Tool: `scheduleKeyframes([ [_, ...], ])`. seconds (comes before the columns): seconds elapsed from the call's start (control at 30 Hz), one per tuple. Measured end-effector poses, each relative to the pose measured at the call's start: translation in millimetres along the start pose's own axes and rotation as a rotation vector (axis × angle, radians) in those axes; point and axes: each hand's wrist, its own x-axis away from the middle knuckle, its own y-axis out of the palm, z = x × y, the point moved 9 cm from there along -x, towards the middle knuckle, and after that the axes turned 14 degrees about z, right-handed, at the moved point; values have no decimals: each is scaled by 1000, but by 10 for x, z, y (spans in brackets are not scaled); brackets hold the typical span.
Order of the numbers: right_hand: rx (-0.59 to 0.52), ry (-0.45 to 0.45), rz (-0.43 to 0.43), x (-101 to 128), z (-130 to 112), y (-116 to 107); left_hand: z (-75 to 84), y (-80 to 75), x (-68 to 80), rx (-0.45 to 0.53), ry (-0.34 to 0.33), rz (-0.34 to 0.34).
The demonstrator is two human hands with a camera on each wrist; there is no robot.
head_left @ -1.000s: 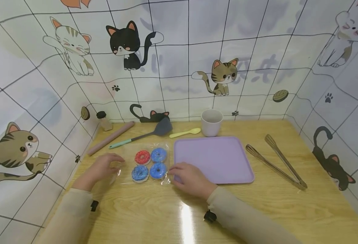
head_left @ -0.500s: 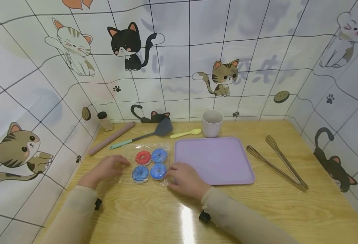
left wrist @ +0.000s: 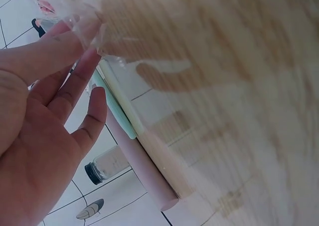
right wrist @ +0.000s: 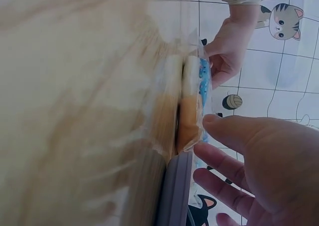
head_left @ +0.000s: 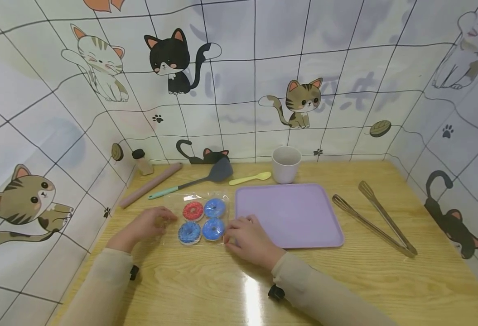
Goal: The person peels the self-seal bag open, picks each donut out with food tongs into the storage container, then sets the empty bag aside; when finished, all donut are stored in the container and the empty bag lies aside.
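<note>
A clear plastic bag (head_left: 203, 220) lies flat on the wooden table (head_left: 345, 280), holding one red doughnut (head_left: 192, 211) and three blue ones. My left hand (head_left: 163, 222) rests at the bag's left edge. In the left wrist view its straight fingers (left wrist: 75, 86) touch the crinkled film (left wrist: 87, 9). My right hand (head_left: 234, 232) lies at the bag's right edge, beside the purple tray (head_left: 289, 215). In the right wrist view the right hand (right wrist: 214, 146) has spread fingers next to the bag (right wrist: 192, 101), holding nothing.
Metal tongs (head_left: 375, 222) lie right of the tray. Behind it stand a white cup (head_left: 285, 164), a yellow spoon (head_left: 250, 178), a grey spatula (head_left: 194, 181), a pink rolling pin (head_left: 151, 184) and a small bottle (head_left: 142, 161). Cat-patterned walls enclose three sides.
Both hands have drawn inward to the bag's two sides, the left one moving right and the right one moving left. The bag and doughnuts stay in place.
</note>
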Motion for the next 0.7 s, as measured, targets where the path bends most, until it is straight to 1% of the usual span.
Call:
scheduleKeyframes([
  [0.13, 19, -27, 22, 7, -11, -19, -22, 7, 15, -2, -18, -5],
  [0.23, 6, -38, 33, 13, -12, -35, -49, 16, 13, -3, -32, -13],
  [0.33, -23, -26, 46, 22, 9, -63, -54, 28, 2, -3, -29, -23],
  [0.47, -30, -4, 61, 34, 65, -94, -36, 15, -12, -14, -12, -20],
  [0.7, -43, -7, 63, 80, 154, -131, -23, -2, -16, -37, 8, -35],
])
